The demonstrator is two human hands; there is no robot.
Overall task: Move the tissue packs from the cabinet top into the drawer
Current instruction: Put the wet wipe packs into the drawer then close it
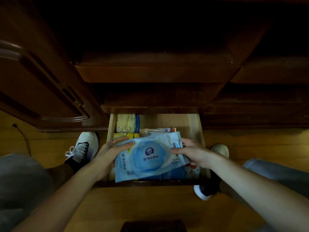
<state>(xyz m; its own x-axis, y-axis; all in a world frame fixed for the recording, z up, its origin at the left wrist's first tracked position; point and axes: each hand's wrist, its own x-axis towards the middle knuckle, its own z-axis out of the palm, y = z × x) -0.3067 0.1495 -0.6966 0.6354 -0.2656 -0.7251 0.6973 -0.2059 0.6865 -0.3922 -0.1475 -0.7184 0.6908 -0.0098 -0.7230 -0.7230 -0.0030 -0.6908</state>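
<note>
Both hands, left (115, 148) and right (190, 152), hold a blue pack (148, 158) over the drawer (199, 131), hiding most packs beneath; the cabinet (150, 72) above is dark.

I hold a pale blue tissue pack (148, 158) with a round lid flat over the open drawer (199, 131), above other packs (126, 123) inside.

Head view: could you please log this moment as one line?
left hand: holds blue pack | right hand: holds same pack | pack: over open drawer | drawer: other packs inside
</note>
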